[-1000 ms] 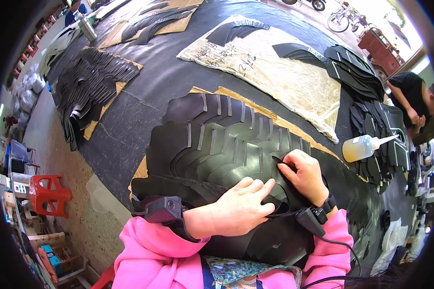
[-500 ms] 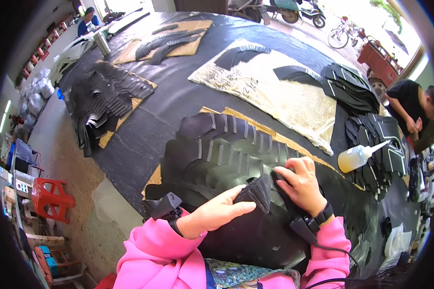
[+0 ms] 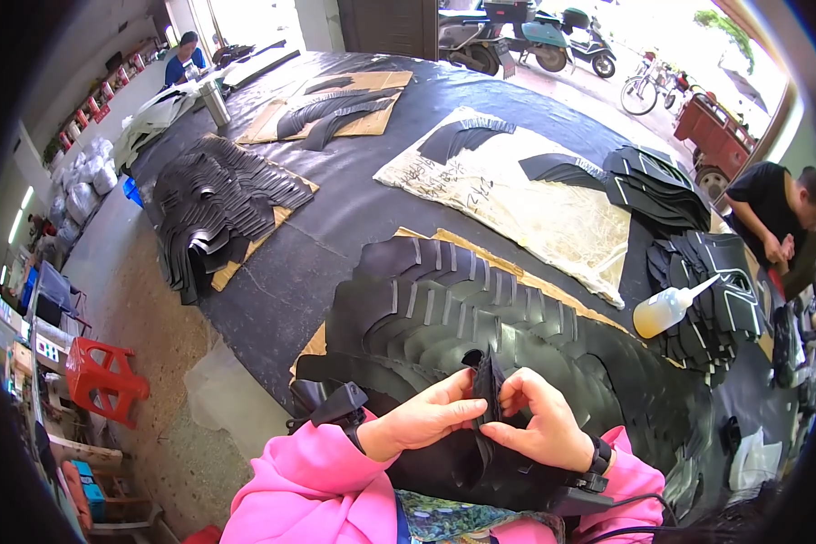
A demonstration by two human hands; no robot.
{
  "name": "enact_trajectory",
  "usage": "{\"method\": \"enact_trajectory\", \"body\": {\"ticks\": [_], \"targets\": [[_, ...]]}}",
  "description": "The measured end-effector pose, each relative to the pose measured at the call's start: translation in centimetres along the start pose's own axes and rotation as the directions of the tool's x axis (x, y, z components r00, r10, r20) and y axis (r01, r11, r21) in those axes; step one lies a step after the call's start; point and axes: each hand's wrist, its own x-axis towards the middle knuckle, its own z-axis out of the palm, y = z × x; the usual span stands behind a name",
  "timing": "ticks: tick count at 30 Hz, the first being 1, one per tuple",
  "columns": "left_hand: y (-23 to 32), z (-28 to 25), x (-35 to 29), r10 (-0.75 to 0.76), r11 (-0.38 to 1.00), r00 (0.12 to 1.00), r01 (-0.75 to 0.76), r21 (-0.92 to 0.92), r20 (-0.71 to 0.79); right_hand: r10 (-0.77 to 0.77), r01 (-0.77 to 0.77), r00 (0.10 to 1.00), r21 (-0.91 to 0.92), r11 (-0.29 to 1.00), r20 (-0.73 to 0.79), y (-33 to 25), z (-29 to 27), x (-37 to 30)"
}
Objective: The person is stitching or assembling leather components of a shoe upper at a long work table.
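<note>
While both hands work at the near edge of the desk (image 3: 335,227), the left hand (image 3: 426,419) and right hand (image 3: 539,426) are each closed in a pinch on one black cut piece (image 3: 486,399), held upright between them. Directly behind that piece lies the fanned row of black pieces (image 3: 462,313) on cardboard. Right of the row lies a glue bottle (image 3: 666,308), on its side.

left hand (image 3: 426,419) and right hand (image 3: 537,426) together, fingers pinched shut
</note>
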Motion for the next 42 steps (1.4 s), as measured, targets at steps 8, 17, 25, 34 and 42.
{"method": "enact_trajectory", "body": {"ticks": [8,17,25,34,42], "targets": [[0.3,0.1,-0.1,0.036,0.999,0.995,-0.032,0.04,-0.091,0.068,-0.088,0.993,0.232,0.969,0.092,0.7,0.0,0.2],[0.1,0.2,0.1,0.088,0.986,0.985,-0.064,0.157,-0.149,0.13,-0.169,0.984,0.394,0.904,0.123,1.3,0.7,0.7],[0.6,0.4,0.3,0.092,0.987,0.985,-0.072,0.142,-0.146,0.003,-0.004,1.0,0.047,0.999,0.025,0.2,-0.3,0.5],[0.8,-0.5,0.2,0.16,0.976,0.962,-0.122,0.18,-0.221,-0.29,0.038,0.899,-0.604,0.796,-0.327,0.4,-2.9,0.5],[2.6,0.9,-0.1,0.197,0.805,0.977,-0.207,0.557,0.079,0.097,-0.094,0.982,0.026,0.995,-0.163,6.4,-4.8,4.6]]}}
